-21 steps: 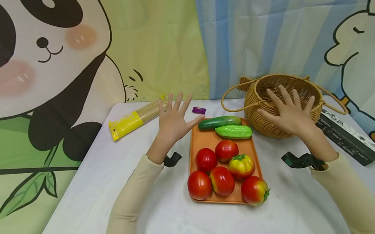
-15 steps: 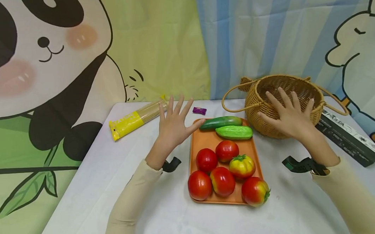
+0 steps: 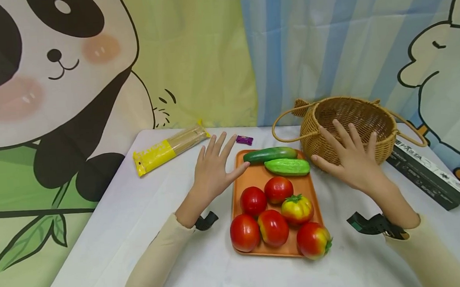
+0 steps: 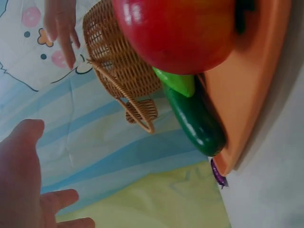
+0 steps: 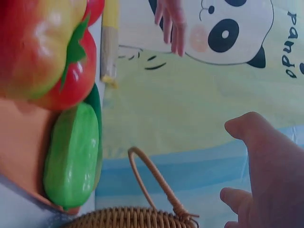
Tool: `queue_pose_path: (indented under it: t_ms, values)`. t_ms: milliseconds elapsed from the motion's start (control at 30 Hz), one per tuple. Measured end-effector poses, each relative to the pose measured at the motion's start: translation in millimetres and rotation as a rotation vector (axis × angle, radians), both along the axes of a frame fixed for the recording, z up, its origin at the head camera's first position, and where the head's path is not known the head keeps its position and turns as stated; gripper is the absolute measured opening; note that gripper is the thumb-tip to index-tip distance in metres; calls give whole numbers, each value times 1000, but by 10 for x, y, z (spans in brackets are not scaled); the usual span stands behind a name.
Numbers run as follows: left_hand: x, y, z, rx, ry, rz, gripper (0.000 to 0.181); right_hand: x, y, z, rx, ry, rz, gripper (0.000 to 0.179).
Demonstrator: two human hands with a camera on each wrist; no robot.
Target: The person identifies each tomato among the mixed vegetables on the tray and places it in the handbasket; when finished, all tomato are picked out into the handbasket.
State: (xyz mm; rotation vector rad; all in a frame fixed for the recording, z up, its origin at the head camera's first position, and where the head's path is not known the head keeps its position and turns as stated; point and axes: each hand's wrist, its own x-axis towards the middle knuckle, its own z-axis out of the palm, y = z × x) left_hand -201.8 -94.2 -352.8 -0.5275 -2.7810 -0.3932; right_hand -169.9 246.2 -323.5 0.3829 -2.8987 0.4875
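Note:
Fingers spread and holding nothing, my left hand (image 3: 213, 174) hovers left of the orange tray (image 3: 240, 163), its thumb tip overlapping the tray's edge near a dark green cucumber (image 3: 270, 154). My right hand (image 3: 354, 165), likewise spread and bare, hovers in front of the wicker basket (image 3: 312, 145) and hides part of its side. A light green cucumber (image 3: 287, 167) lies beside the dark one on the tray. Nearer the front of the tray are several red tomatoes (image 3: 245, 232) and a yellow ribbed tomato (image 3: 297, 209). One red-yellow tomato (image 3: 313, 240) overlaps the front right corner.
A yellow pack of dry noodles (image 3: 154, 157) lies at the back left. Behind the tray sits a small purple wrapped candy (image 3: 244, 140). A black and white pasta box (image 3: 430, 174) lies right of the basket. Printed curtains (image 3: 194, 58) hang behind the table.
Both hands have lowered slightly, still spread. The whole head view has shifted a little, with the table things sitting lower in it. Nothing has been picked up.

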Motion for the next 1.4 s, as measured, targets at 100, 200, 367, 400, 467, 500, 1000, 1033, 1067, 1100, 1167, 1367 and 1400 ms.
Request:
queue_pose_path:
  t_ms: [100,200,367,400,467,500,1000,1033,1067,1100,1167,1367,1400]
  values:
    - [-20,-37,-91,36,29,-32,78,66,-66,-65,-9,13,26,78]
    - [-78,-81,-182,61,28,-66,76,115,-136,-131,-38,37,73,77]
    - [-192,-145,-319,133,-50,-110,70,172,-228,-209,-98,46,136,74]
    - [-213,-157,-346,155,-74,-115,70,179,-242,-223,-110,36,139,74]
    - [-241,-175,-398,192,-129,-123,68,200,-258,-245,-136,0,141,74]
    - [-251,-187,-424,211,-158,-126,68,208,-264,-255,-152,-27,138,75]
    - [-448,-372,-730,318,-414,-203,63,132,-323,-385,-418,-197,262,72]
    - [-454,-375,-736,332,-431,-213,63,126,-330,-401,-435,-203,270,70]
    - [-461,-377,-745,345,-444,-222,63,122,-337,-419,-450,-208,273,69]
    - [-465,-381,-753,360,-457,-231,62,119,-344,-436,-462,-208,275,66]
    - [-469,-390,-770,392,-483,-255,60,114,-358,-466,-491,-205,273,61]
    - [-504,-423,-859,468,-535,-355,56,58,-368,-570,-585,-258,290,44]
    - [-511,-426,-875,474,-541,-366,57,43,-364,-591,-602,-283,297,43]
